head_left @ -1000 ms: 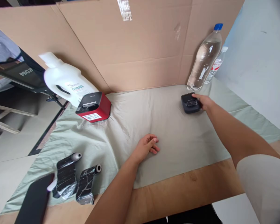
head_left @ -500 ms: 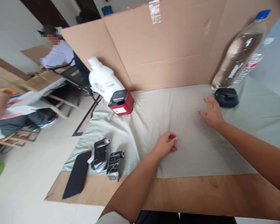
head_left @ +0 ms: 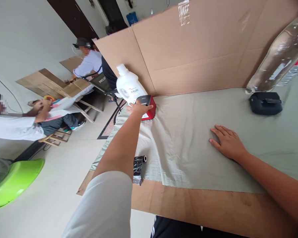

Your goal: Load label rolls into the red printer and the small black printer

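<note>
A pale green cloth (head_left: pixel 188 138) covers the table (head_left: pixel 201 208), and a tall cardboard wall (head_left: pixel 201 53) stands along the far edge. The room past the left edge has a light floor, a green basin (head_left: pixel 15 181), and two other people sitting at a low wooden board.

Half a second ago the left hand (head_left: pixel 139 108) lay curled in the middle of the cloth. Now it is stretched out to the far left corner, fingers spread and touching the top of the red and black box (head_left: pixel 149 110); it is not gripping it. The right hand (head_left: pixel 227 142) has slid back toward the near edge and lies flat and open on the cloth.

There is one white jug (head_left: pixel 129 86) just behind the red box, one small black box (head_left: pixel 265 103) at the far right, two clear bottles (head_left: pixel 278 62) behind it, and one black roll (head_left: pixel 138 167) showing near the left edge.
</note>
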### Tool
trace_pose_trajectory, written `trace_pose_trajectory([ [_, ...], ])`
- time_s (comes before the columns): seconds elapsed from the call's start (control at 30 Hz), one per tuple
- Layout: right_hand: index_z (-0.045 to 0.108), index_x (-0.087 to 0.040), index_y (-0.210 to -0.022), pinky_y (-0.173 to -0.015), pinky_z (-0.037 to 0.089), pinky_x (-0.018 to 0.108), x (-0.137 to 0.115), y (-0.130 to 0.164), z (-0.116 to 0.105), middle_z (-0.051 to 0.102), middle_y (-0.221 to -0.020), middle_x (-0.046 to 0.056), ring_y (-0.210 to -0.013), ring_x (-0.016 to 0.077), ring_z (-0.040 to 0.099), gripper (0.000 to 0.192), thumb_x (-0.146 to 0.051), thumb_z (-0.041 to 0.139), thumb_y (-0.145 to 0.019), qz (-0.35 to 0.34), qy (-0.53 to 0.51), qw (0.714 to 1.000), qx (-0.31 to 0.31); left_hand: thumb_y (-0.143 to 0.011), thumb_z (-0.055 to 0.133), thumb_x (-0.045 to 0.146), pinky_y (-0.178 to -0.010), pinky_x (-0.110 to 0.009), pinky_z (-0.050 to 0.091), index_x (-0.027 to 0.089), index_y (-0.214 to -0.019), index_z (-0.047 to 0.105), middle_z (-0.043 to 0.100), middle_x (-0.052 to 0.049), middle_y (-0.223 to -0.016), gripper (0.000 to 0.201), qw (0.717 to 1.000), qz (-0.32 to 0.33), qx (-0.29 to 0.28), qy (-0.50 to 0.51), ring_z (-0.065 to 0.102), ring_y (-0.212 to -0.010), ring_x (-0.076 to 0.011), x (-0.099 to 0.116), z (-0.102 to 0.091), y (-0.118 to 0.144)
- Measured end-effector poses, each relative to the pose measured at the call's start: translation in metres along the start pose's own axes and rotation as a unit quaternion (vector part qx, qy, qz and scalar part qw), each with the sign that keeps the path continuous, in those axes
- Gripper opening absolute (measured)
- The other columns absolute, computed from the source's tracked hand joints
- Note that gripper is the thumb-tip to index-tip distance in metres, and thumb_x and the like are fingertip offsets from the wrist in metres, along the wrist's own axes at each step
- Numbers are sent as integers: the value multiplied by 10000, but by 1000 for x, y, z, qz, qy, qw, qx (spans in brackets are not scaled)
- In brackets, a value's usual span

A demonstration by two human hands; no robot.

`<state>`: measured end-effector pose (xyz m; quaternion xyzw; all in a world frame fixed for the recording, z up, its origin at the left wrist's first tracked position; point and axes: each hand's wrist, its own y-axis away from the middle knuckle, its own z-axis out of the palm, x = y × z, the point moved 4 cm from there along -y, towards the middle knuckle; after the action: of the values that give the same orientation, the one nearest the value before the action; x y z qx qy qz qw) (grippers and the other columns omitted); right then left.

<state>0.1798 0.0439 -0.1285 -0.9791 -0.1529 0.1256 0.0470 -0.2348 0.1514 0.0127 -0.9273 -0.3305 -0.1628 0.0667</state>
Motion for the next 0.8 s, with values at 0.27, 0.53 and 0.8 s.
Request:
trace_pose_trajectory([
  [0.27, 546, -204, -1392, -1166, 324, 552, -4, 1, -4, 465, -1540, 113, -1441, 333, 388, 600, -548, 402, -920, 14, -30, 999, 0, -563, 824, 585, -1044, -581, 363, 222, -1312, 494, 393, -214, -1451, 895, 995, -65, 8, 74, 359, -1353, -460, -18, 23, -7],
  [0.53, 544, -200, -1397, -1202, 261, 602, -4, -5, -4, 453, -1542, 137, -1470, 363, 338, 645, -600, 415, -907, 36, -134, 990, -6, -617, 799, 567, -1095, -433, 376, 273, -1257, 573, 478, -111, -1290, 740, 981, 114, -30, 151, 483, -1265, -324, 34, 15, 122],
  [0.8, 115, -349, -1594, -1268, 190, 504, -51, -21, -20, 223, -1665, -10, -1545, 246, 173, 845, -779, 323, -897, 40, -576, 813, 77, -549, 870, 499, -1147, -446, 331, 252, -1254, 562, 416, -124, -1307, 808, 965, 173, -69, 186, 387, -1355, -342, 68, 42, 251],
])
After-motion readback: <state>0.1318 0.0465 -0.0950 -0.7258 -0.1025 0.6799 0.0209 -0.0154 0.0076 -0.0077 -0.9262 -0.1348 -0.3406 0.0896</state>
